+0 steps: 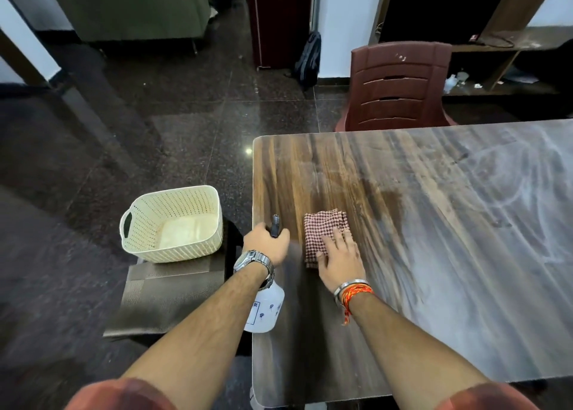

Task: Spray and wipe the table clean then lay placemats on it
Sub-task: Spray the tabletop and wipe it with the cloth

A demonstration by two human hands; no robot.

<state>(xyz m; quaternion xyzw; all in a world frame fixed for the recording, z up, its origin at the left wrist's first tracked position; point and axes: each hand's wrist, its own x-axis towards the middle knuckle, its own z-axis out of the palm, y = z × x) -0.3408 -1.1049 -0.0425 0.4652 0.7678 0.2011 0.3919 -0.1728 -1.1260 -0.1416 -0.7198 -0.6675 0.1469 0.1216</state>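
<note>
Rust-red sleeves [117,394]; steel watch [254,262] by left hand [266,243]; bangle [350,286], orange thread [356,293] by right hand [339,256].

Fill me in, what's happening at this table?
A person is cleaning a wooden table. The left hand grips a spray bottle at the table's left edge. The right hand presses flat on a checked cloth on the tabletop. Whitish streaks show on the table's right part. The placemats lie beside the table under a white basket; none is on the table yet.
</note>
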